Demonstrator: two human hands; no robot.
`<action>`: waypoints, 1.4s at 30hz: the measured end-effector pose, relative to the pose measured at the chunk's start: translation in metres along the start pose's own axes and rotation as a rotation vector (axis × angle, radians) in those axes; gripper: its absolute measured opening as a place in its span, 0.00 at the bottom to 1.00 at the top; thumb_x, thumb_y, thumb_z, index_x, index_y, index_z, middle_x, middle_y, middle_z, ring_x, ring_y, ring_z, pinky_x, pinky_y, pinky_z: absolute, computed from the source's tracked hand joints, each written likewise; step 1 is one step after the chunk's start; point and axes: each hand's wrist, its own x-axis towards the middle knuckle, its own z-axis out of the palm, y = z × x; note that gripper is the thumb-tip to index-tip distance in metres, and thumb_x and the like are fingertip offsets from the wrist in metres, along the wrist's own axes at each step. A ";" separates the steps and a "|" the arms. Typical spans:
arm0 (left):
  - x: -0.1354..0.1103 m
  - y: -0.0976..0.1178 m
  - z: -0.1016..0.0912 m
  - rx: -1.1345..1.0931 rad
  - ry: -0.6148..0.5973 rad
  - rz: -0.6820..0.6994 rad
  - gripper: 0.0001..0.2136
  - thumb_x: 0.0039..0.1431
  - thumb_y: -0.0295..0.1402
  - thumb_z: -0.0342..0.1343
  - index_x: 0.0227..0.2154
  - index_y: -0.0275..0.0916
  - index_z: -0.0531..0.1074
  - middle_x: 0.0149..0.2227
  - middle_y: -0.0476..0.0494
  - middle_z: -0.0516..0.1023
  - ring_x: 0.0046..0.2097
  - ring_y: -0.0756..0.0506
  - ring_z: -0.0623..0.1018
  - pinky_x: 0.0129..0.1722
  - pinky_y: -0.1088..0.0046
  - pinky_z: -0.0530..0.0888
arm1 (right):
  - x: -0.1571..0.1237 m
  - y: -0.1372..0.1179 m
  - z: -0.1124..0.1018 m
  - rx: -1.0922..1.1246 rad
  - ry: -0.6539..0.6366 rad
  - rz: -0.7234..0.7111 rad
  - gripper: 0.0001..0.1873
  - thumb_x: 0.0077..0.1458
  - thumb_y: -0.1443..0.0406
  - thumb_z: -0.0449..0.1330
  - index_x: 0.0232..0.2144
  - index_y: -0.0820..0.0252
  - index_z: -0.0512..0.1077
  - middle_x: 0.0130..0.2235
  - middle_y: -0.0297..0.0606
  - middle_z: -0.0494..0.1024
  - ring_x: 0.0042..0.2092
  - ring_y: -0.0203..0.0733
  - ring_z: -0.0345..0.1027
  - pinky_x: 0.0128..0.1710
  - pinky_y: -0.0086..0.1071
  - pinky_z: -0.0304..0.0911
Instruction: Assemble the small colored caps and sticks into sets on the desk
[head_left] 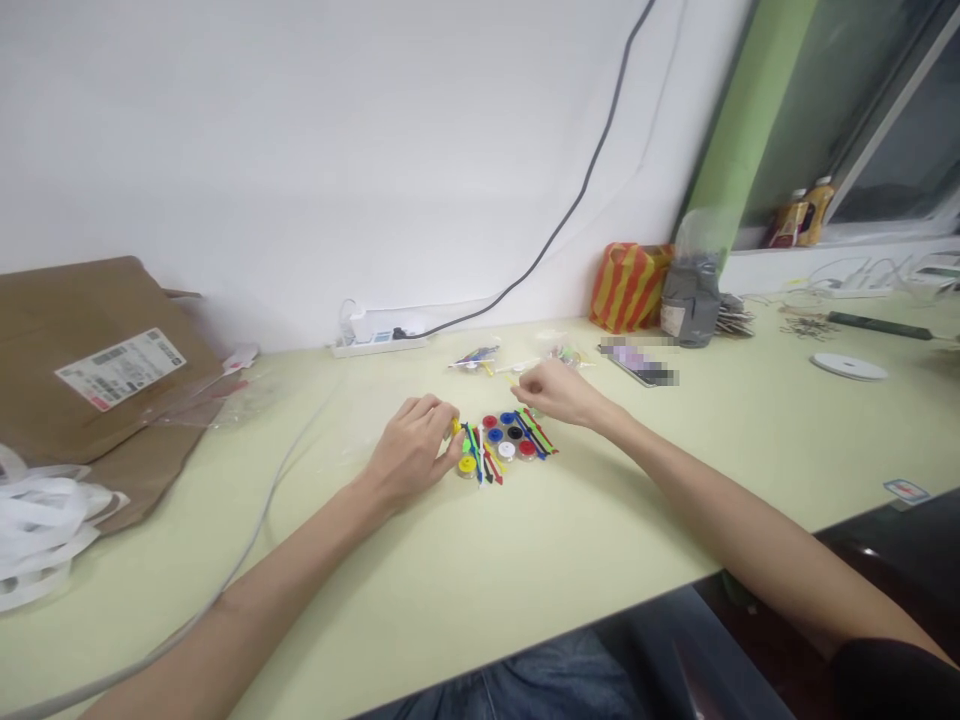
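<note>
My left hand (411, 452) curls around a small yellow piece (454, 428) at the left edge of a group of round plastic discs (506, 437) in red, blue, black, white and yellow. Coloured plastic strips (537, 431) in green, red and black lie among and beside the discs. My right hand (561, 392) hovers just beyond them, its fingers drawn together near a small pale stick (516, 367). Whether those fingers hold anything, I cannot tell. Both hands rest over a pale green table (525, 540).
Small plastic bags of parts (476, 358) lie beyond my hands, near a power strip (379, 340) and a blurred phone (641, 362). A cardboard mailer (90, 300) and white plastic (45, 530) lie left. A striped bag (628, 287), grey jar (690, 300) and white disc (849, 366) lie right.
</note>
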 end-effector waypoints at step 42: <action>-0.003 0.005 0.007 -0.027 0.107 0.054 0.12 0.67 0.38 0.55 0.48 0.39 0.63 0.40 0.43 0.81 0.39 0.44 0.80 0.42 0.66 0.72 | -0.012 -0.044 0.027 0.941 -0.298 -0.146 0.19 0.56 0.51 0.64 0.36 0.60 0.68 0.22 0.28 0.72 0.21 0.31 0.61 0.21 0.25 0.56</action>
